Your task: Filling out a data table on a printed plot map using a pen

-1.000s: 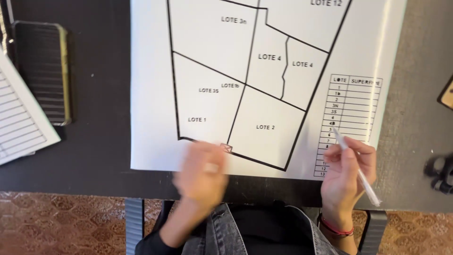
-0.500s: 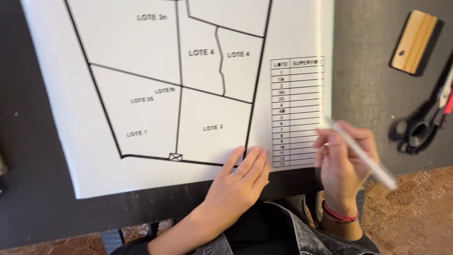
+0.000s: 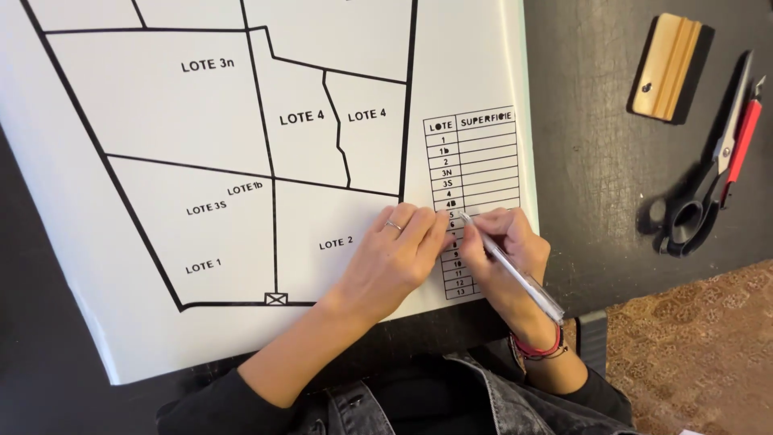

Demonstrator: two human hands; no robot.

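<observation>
Landmark: the sheet, a large white glossy plan with black plot lines, lying on a dark matte table.
Left hand: flat on the sheet's lower right, fingers together and pressing down beside the table grid; it grasps nothing, a ring on one finger.
Right hand: clenched around the tool in a pen hold, a red band at the wrist.
Tool: slim, pale, pen-shaped, its metal tip touching a middle row of the grid, just right of the left fingertips.
Progress: as a judgement, the plot lines, labels and upper grid rows look clean and finished; the tip is working halfway down the grid's left column, so the lower rows probably remain. The second grid column is blank.
Squeegee: wooden block with dark felt edge, right of the sheet, untouched.
Scissors: black handles, steel blades, right of the sheet, beside a red knife.
Floor: patterned brown tiles below the table edge.
</observation>
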